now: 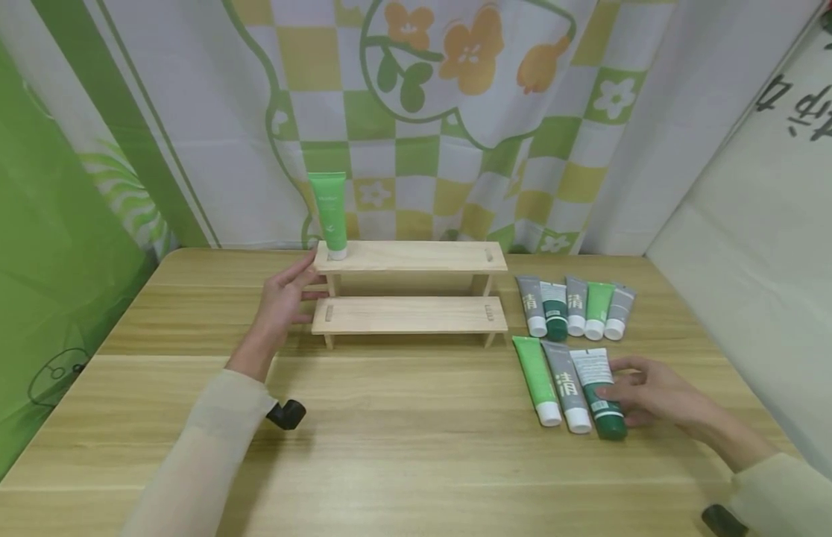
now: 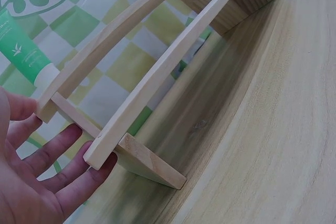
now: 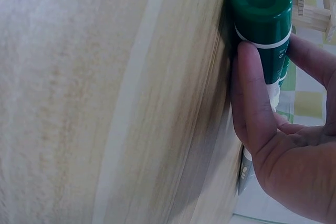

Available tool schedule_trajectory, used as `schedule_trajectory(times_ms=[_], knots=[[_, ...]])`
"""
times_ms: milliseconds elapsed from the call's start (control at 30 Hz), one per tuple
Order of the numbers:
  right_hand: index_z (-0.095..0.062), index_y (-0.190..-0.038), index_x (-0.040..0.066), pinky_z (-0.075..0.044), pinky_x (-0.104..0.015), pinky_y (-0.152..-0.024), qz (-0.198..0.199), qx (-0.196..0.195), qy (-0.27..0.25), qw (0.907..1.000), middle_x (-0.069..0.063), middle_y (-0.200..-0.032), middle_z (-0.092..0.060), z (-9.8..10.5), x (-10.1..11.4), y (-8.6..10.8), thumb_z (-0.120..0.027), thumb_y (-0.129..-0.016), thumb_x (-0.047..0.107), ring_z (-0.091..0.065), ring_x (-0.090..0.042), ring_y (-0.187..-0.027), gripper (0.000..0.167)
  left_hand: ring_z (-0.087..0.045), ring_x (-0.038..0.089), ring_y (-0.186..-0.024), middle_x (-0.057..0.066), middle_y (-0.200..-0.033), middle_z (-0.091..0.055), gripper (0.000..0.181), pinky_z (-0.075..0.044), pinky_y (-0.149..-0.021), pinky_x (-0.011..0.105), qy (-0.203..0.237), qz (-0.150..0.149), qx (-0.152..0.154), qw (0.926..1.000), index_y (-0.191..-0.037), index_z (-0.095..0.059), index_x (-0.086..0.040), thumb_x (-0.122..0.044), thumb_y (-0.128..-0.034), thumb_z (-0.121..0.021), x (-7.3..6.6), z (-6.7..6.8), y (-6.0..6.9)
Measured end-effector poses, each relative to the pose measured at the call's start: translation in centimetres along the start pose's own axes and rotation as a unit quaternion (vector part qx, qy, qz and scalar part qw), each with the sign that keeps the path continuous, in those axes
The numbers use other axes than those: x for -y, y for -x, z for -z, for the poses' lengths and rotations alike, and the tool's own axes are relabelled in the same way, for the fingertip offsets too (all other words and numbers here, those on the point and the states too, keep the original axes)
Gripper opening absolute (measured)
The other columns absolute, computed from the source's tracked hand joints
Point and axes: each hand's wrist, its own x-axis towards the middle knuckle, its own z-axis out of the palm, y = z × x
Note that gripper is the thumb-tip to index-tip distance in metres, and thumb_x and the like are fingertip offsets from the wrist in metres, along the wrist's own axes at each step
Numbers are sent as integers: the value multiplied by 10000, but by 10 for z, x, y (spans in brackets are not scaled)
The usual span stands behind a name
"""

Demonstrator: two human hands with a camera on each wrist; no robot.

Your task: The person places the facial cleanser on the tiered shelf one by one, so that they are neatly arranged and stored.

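Observation:
A two-tier wooden shelf [image 1: 409, 315] stands on the table, with a light green squeeze tube [image 1: 332, 212] upright on its cap at the upper tier's left end. My left hand [image 1: 282, 294] is at the shelf's left side. In the left wrist view its fingers [image 2: 73, 192] are spread and touch the ends of the boards. On the right, my right hand [image 1: 664, 395] holds a white and dark green tube [image 1: 596, 380], thumb on top and fingers along its side. The right wrist view shows fingers by the green cap [image 3: 261, 1]. Beside it lie a grey tube [image 1: 565, 384] and a green tube [image 1: 537, 380].
Behind these, several more tubes lie in a row, among them a green one [image 1: 599, 309] and a grey one [image 1: 620, 309]. A patterned curtain [image 1: 423, 112] hangs behind the wooden table [image 1: 402, 447]. A white panel [image 1: 765, 201] borders the right side.

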Motion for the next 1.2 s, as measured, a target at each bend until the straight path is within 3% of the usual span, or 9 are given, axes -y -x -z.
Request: schedule_trajectory(times_ms=[633,967,1200], knots=[[-241,-1468,-130,-610,-417,-743,286,71,30,9996,-167,-1086,-641,-2,11,4,-722,-943,188,-676,-254,-894,779,-564,367,-1236,176,-1410,-548,474,-564,-878,506,24,22,-31,10000,-1553,-367,-349,-363,-1085,-442,1,-1,-1],[-220,-1481,-131,-608,-436,-767,537,69,71,9985,-251,-1157,-572,-4,31,5,-727,-940,188,-673,-281,-903,808,-562,372,-1238,176,-1399,-548,476,-547,-895,544,-14,-29,9,10000,-1558,-359,-342,-367,-1088,-430,1,0,0],[-255,-1466,-117,-609,-441,-767,692,61,120,9975,-273,-1188,-528,-7,48,0,-744,-928,188,-660,-266,-912,790,-565,370,-1235,174,-1399,-555,485,-569,-862,509,-63,-42,-17,10000,-1563,-352,-332,-374,-1086,-433,2,-1,-1]])
